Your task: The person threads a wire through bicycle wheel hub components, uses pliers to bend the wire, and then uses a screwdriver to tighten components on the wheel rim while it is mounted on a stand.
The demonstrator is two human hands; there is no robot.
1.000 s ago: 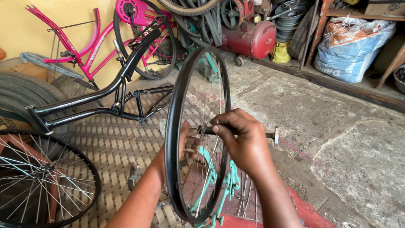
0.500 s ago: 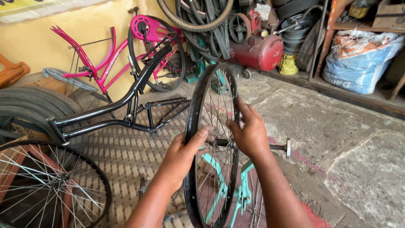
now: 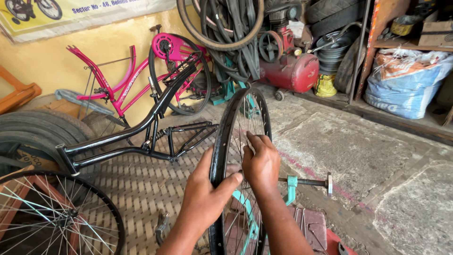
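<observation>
While left hand [image 3: 204,196] grips black rim [image 3: 218,156], right hand [image 3: 261,163] fingers touch spokes [image 3: 246,127], loosely curled.

Yellow printed banner [image 3: 71,14] on wall top left; blue-and-white sack [image 3: 406,87] and cardboard box [image 3: 436,33] on shelving at right.

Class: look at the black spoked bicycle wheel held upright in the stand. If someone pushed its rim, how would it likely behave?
The wheel would probably spin, since its axle sits in the teal stand. Thin spokes suggest it is light for its size. The left hand grips the rim, likely stopping it.
</observation>
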